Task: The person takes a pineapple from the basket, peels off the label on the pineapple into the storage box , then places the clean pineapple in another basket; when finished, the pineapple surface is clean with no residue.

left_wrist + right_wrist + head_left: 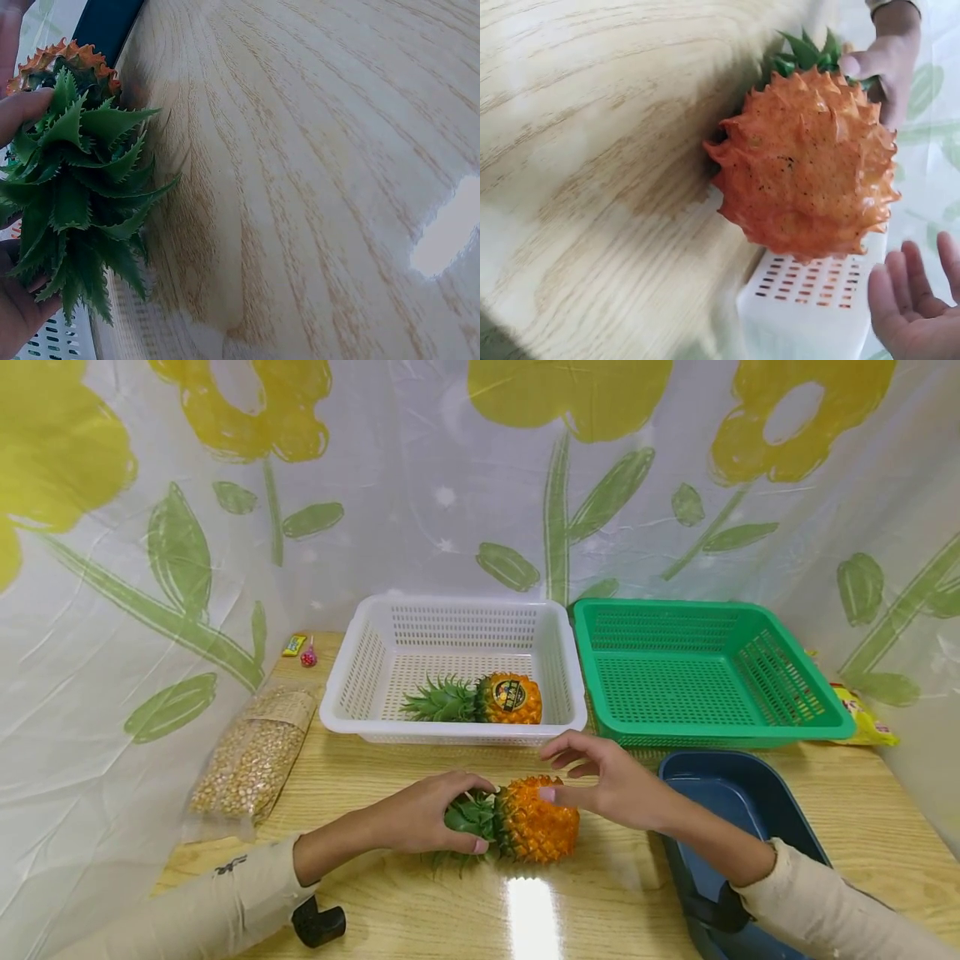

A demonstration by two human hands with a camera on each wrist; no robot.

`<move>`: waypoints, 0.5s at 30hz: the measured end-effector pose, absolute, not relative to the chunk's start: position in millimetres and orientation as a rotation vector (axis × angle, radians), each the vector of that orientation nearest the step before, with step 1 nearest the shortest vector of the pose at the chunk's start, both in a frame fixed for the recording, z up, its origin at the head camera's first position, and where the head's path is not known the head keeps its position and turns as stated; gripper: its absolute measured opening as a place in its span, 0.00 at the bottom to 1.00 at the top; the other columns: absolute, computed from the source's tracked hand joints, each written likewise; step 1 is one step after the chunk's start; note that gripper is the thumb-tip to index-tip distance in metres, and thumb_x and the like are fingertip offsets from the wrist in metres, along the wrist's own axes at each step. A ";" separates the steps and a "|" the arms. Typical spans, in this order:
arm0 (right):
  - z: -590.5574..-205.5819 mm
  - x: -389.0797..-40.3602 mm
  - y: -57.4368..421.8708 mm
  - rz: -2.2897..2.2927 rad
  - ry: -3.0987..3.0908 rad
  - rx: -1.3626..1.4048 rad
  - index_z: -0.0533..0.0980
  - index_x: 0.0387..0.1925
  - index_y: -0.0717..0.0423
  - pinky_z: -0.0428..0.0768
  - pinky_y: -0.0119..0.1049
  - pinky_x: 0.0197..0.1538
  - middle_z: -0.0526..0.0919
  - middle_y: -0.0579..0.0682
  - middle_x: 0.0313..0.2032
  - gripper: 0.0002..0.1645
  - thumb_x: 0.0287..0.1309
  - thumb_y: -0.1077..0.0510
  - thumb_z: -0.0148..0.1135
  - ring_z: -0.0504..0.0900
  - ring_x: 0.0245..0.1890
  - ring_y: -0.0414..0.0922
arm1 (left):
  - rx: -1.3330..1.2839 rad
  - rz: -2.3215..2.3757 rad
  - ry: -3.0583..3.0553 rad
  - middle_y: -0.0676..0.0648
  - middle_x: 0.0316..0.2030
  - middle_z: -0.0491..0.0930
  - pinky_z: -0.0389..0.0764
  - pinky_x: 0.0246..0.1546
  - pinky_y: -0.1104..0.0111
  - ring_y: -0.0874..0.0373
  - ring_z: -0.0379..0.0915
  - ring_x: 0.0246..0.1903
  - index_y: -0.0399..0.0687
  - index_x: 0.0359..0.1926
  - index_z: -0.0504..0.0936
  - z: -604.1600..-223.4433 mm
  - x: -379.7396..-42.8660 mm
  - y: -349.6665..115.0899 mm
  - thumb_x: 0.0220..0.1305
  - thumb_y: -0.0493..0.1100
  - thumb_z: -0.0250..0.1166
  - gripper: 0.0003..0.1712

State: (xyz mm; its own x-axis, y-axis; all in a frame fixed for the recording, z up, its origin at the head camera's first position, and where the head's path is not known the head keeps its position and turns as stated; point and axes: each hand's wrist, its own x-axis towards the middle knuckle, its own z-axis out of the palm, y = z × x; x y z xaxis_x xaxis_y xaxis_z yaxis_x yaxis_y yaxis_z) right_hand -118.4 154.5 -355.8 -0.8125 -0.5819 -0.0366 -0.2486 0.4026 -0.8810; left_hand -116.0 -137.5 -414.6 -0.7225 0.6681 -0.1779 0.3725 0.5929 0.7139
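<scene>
A pineapple [540, 827] with a spiky orange body lies sideways on the wooden table, its green crown [82, 187] toward the left. My left hand [423, 814] grips the crown, thumb on one side and fingers round the other. In the right wrist view, the pineapple's rounded orange base [802, 165] faces the camera. My right hand [615, 781] hovers beside the body with its fingers spread and loosely bent; a gap separates it from the fruit in the right wrist view. Another pineapple [528, 702], bearing a dark round label, lies inside the white basket [360, 725].
A green basket [720, 732] stands right of the white one. Under my right forearm is a dark blue tub [723, 806]. A bag of corn kernels [251, 760] lies at left, with a small yellow packet [294, 646] and a lollipop [308, 655] behind it. A yellow bag [862, 718] sits far right.
</scene>
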 end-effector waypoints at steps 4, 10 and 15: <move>-357.1 -117.3 149.9 -1.312 2.328 -0.691 0.74 0.60 0.48 0.70 0.60 0.64 0.78 0.50 0.60 0.30 0.58 0.48 0.73 0.75 0.60 0.58 | 0.829 0.930 2.390 0.51 0.61 0.75 0.76 0.56 0.55 0.55 0.75 0.57 0.55 0.68 0.72 -414.6 -115.9 -137.2 0.58 0.65 0.71 0.41; -362.1 -117.4 144.7 -1.217 2.327 -0.678 0.70 0.67 0.46 0.66 0.64 0.67 0.73 0.52 0.66 0.42 0.53 0.44 0.76 0.71 0.65 0.60 | 0.826 0.930 2.386 0.51 0.61 0.75 0.77 0.56 0.55 0.56 0.75 0.56 0.56 0.68 0.72 -413.6 -115.6 -137.5 0.58 0.65 0.71 0.41; -366.9 -119.2 141.5 -1.133 2.328 -0.679 0.66 0.70 0.47 0.70 0.63 0.64 0.69 0.54 0.68 0.48 0.50 0.42 0.77 0.68 0.66 0.60 | 0.829 0.931 2.387 0.52 0.61 0.76 0.77 0.56 0.56 0.56 0.75 0.56 0.56 0.68 0.72 -413.0 -114.9 -137.7 0.58 0.65 0.71 0.41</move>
State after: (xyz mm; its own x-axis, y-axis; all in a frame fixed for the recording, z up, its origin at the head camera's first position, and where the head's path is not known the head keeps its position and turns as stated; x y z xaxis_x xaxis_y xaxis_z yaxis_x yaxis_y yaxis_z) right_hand -119.2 141.5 -366.9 -0.7718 -0.6079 -0.1867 -0.2280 0.5385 -0.8112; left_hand -114.9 -137.7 -413.0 -0.7211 0.6685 -0.1822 0.3685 0.5928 0.7161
